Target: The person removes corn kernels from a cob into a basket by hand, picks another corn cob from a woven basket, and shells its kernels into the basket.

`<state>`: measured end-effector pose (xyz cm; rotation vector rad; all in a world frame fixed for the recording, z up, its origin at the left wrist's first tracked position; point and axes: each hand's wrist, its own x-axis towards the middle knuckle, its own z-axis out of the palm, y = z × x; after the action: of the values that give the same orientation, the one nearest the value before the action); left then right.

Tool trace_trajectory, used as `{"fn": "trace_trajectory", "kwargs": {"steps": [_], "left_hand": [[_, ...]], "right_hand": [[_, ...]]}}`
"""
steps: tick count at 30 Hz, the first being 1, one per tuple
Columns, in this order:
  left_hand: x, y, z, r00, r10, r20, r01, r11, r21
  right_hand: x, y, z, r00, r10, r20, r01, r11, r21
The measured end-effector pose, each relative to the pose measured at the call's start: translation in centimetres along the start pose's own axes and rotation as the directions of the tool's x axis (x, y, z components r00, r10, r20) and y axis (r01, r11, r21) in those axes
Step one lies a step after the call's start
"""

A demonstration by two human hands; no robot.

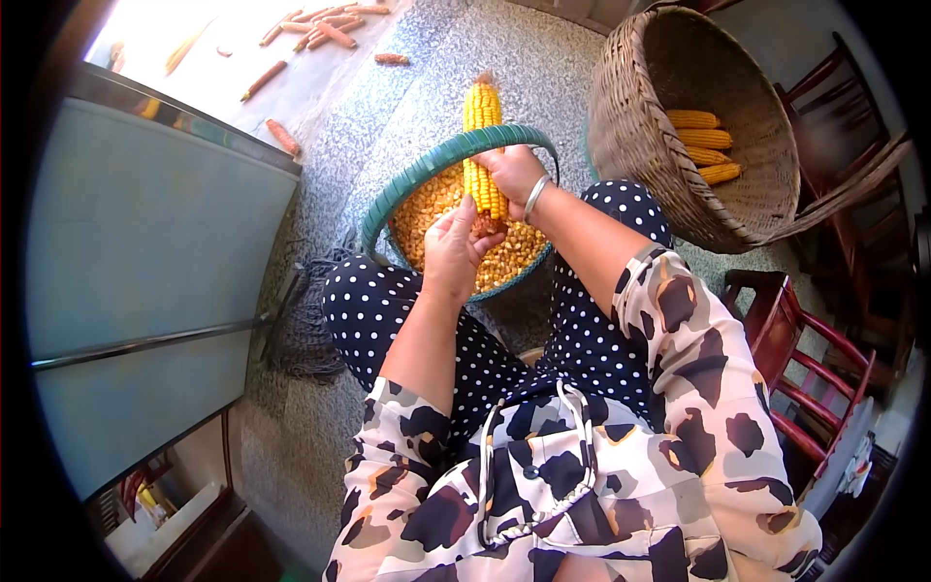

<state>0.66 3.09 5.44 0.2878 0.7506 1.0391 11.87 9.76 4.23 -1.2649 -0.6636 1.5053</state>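
An ear of yellow corn (482,109) is held upright over a basket with a green handle (456,147). My right hand (514,177) is wrapped round the ear's middle, a silver bangle on its wrist. Lower down, my left hand (452,247) grips the ear near its bottom end, thumb against the kernels. Some rows there look gone, and the bottom end is brownish. Loose kernels (430,215) fill much of the basket, which sits between my knees. The handle passes in front of the ear and hides part of it.
At the right a large woven basket (621,126) leans, with several whole corn ears (706,138) inside. Bare cobs (325,27) lie scattered on the floor at the upper left. A door panel (155,262) stands at the left, and a red wooden chair (810,359) at the right.
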Motion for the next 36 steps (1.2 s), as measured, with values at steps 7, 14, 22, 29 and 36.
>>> {"fn": "trace_trajectory", "kwargs": {"steps": [7,14,22,29,36], "left_hand": [[0.0,-0.4,-0.7,0.993,0.116,-0.025,-0.105,0.954,0.282],[-0.1,0.2,1.2,0.999,0.007,0.045,-0.011,0.997,0.073],[0.4,-0.7,0.0,0.999,0.042,0.022,-0.048,0.85,0.525],[-0.1,-0.3,0.4,0.996,0.067,0.066,-0.091,0.873,0.479],[-0.5,0.5,1.1,0.998,0.008,0.057,-0.019,0.981,0.191]], "right_hand": [[1.4,0.7,-0.3,0.995,0.092,0.047,-0.096,0.99,0.103],[0.4,-1.6,-0.7,0.938,0.307,0.161,-0.334,0.924,0.185],[0.1,0.0,-0.3,0.996,-0.019,-0.091,0.011,0.996,-0.086],[0.5,-0.8,-0.3,0.992,0.119,0.029,-0.12,0.992,0.028],[0.5,-0.4,-0.4,0.998,0.061,-0.017,-0.061,0.998,-0.015]]}}
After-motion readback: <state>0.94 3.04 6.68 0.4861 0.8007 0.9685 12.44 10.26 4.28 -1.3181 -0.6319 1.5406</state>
